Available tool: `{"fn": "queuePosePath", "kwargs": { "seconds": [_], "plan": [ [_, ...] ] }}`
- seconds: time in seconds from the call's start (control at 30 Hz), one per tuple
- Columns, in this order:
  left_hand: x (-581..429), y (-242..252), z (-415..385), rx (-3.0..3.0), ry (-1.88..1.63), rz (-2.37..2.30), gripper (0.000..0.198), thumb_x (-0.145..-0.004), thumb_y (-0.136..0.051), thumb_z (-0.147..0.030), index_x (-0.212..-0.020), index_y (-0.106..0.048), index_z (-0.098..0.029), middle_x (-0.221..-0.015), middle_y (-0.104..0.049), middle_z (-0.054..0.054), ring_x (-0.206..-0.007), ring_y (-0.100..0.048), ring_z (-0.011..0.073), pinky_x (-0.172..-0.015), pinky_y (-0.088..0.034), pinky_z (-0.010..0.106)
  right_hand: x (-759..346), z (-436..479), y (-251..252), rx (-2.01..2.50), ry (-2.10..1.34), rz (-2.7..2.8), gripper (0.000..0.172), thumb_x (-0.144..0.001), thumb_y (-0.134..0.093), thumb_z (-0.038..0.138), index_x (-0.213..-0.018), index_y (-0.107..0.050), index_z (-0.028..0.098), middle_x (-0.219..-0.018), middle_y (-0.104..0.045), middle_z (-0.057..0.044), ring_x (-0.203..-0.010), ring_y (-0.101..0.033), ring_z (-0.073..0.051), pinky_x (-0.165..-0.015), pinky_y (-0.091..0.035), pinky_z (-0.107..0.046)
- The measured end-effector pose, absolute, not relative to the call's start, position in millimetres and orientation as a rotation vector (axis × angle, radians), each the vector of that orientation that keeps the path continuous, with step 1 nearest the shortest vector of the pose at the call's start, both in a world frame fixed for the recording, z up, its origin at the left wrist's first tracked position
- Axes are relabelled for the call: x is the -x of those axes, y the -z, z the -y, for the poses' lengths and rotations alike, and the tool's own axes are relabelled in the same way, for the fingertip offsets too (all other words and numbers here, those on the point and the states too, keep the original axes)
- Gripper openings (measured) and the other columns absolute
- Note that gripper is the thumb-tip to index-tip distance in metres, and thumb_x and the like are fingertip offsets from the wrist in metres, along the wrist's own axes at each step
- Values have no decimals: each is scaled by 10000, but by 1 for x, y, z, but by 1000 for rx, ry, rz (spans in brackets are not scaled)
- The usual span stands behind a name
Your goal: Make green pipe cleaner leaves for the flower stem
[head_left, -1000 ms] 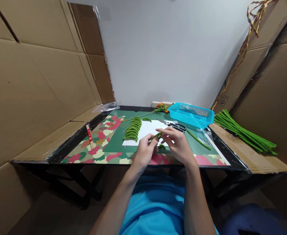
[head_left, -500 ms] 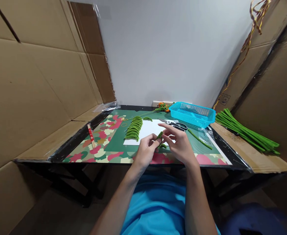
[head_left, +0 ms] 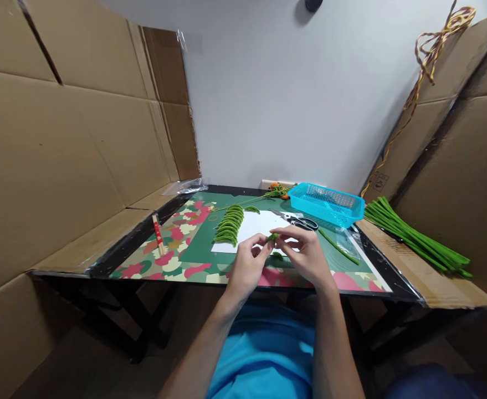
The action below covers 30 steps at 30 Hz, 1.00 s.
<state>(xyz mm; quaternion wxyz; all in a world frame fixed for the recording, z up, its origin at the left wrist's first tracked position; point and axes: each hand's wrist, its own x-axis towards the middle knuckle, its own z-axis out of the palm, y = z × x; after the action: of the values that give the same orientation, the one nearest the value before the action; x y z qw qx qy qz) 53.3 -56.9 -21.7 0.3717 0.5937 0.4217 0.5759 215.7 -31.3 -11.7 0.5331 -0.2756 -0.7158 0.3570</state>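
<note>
Between my two hands is a short green pipe cleaner (head_left: 272,237), held over the near part of a white sheet of paper (head_left: 256,228). My left hand (head_left: 249,260) pinches it between thumb and fingers. The fingertips of my right hand (head_left: 303,252) close on its other end. Beneath the hands another small green piece (head_left: 277,256) lies on the mat. To the left, several curved green pipe cleaner pieces (head_left: 229,224) form a column, and one more curved piece (head_left: 252,209) lies at the paper's top edge. Scissors (head_left: 303,223) with black handles rest beyond my right hand.
A blue plastic basket (head_left: 326,205) stands at the back right. A straight green pipe cleaner (head_left: 338,246) lies right of my hands, and a bundle (head_left: 418,235) sits on cardboard further right. Orange flowers (head_left: 280,190) lie at the back; wrapped chopsticks (head_left: 159,235) at the left.
My right index finger, raised before, has come down to the green piece. The piece between my hands now lies flatter. The camera view has tilted slightly upward.
</note>
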Motion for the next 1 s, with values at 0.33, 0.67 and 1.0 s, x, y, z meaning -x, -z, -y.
{"fn": "queuePosePath", "kwargs": {
  "seconds": [0.33,0.67,1.0],
  "plan": [
    [-60,25,61,-1622,-1489,-1238,204,-914,-670,-325,-954,-771,-152,-854,-737,45,-720,-651,171,-661,-495,252,-211,34,7,735,-831,1650,216,-804,-688,181,-973,-820,198,-904,-735,-39,-786,-725,-173,-707,-638,-278],
    [-61,27,62,-1654,-1414,-1319,143,-929,-628,-278,-991,-697,-169,-917,-730,42,-699,-676,163,-635,-529,247,-206,35,6,791,-771,1644,221,-747,-645,130,-897,-797,184,-874,-681,-32,-762,-704,-168,-646,-623,-255],
    [-59,24,62,-1555,-1395,-1137,177,-955,-625,-342,-1008,-655,-175,-755,-675,-5,-544,-606,123,-574,-493,243,-209,37,6,654,-771,1698,342,-812,-639,91,-1055,-828,241,-1053,-737,-45,-838,-728,-164,-722,-645,-275]
  ]
}}
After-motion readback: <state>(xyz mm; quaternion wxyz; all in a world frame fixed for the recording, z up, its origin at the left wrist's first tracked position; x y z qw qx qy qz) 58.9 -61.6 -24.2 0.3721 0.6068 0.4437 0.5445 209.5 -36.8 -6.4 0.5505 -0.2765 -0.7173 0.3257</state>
